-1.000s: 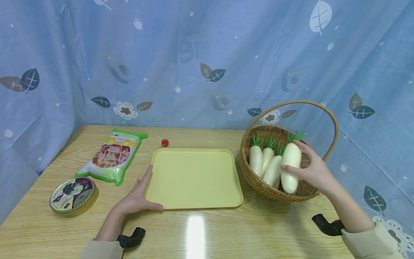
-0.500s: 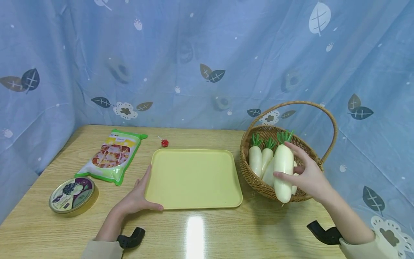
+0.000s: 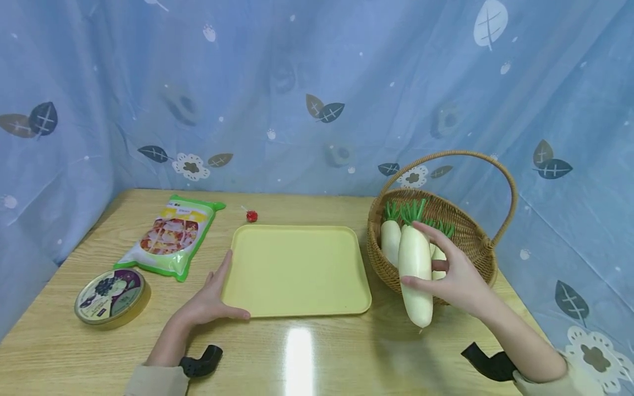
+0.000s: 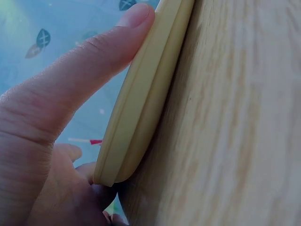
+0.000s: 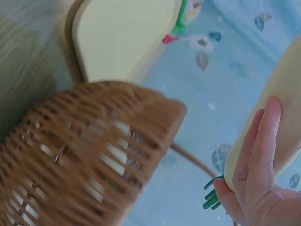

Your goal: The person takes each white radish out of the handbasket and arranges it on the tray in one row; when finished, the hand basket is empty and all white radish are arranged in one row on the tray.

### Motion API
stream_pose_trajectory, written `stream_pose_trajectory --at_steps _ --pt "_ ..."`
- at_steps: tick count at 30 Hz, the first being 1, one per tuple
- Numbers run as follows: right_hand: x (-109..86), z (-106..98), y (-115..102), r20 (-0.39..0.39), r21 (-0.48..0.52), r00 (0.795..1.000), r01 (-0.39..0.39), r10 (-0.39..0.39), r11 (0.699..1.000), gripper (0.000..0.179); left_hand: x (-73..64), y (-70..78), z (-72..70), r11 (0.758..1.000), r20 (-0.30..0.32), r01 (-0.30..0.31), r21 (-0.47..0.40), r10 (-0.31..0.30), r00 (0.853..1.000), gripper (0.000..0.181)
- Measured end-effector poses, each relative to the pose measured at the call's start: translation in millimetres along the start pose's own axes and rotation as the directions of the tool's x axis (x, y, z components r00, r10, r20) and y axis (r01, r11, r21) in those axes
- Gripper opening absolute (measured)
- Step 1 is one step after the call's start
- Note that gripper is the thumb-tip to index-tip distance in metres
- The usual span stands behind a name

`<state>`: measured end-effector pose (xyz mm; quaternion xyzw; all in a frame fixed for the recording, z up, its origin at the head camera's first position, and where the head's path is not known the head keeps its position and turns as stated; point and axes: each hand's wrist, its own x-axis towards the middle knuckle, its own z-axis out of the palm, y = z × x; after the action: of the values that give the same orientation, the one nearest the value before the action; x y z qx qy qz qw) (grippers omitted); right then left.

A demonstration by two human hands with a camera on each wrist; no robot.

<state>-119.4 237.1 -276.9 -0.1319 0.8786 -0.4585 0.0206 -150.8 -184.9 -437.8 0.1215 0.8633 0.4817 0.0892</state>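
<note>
Clock faces as in head view, 12 = far edge. Wooden table point(image 3: 356, 357) under everything. Wicker basket point(image 3: 475, 231) at the tray's 3 o'clock, at least two other radishes point(image 3: 390, 242) inside, more possibly hidden. Progress, my read: early. Done: one radish picked up. Left: that one not put down, the others not lifted; none seen set down outside the basket. Yellow tray point(image 3: 297, 269) mid-table. Green-edged food bag point(image 3: 170, 236) between the tray's 9 and 10.

Left hand point(image 3: 210, 302) at the tray's 8 o'clock corner, thumb and index spread wide, touching the rims; looks like steadying, no grasp seen. Right hand point(image 3: 458, 275) part-closed, thumb and fingers curved round the white radish point(image 3: 415, 258) from its 3 o'clock side.

That radish is over the basket's 7 o'clock rim, root end past it; exact height unclear. Long axis near enough 12 to 6: green leaves point(image 3: 412, 212) at 12, root tip at 6, a hair toward 5. Right wrist view: axis slants, leaves at 7, body running up to 1. Any tilt up or down, can't tell.

Round tin point(image 3: 110, 297) just under the tray's 9. Red lollipop-like item point(image 3: 251, 216) between 10 and 11, just past the far rim.
</note>
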Motion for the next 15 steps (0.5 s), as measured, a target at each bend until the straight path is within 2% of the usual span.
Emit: stream_pose_trajectory --at_steps 3,8,15 --pt "2.3 6 -3 0.035 0.021 0.999 0.016 -0.017 1.000 0.087 0.0 0.2 -1.4 1.000 0.000 -0.001 0.007 0.001 1.000 0.134" --pt "6.2 19 -3 0.079 0.064 0.996 0.031 -0.036 0.997 0.087 1.9 -3.1 -0.2 0.999 0.014 -0.036 0.023 0.036 0.999 0.132" --pt "13.7 35 -2 0.094 0.040 0.991 0.087 -0.090 0.995 0.086 2.0 -5.4 0.2 0.998 0.017 -0.055 0.034 0.054 0.998 0.131"
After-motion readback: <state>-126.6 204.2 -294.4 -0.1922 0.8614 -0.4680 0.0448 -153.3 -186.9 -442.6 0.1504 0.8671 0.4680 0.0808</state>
